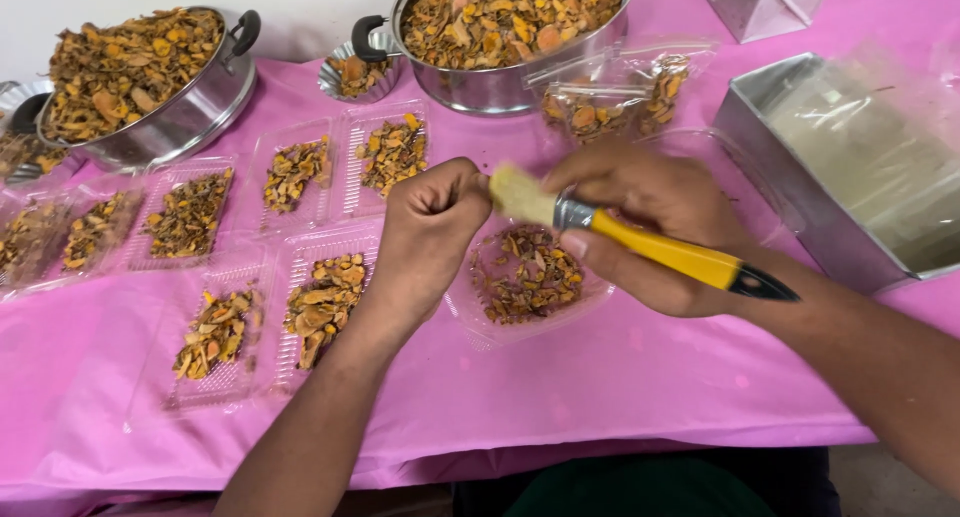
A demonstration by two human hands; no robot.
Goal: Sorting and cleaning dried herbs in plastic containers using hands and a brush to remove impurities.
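Keep right hand (640,227) clamped on brush (640,239) above tray (525,277) mid-desk, work bristles gently with pinched left hand (430,227), letting loosened bits drop into tray, not onto pink cloth (600,377).

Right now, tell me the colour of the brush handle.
Yellow with a black tip, on the brush in the right hand; head view.
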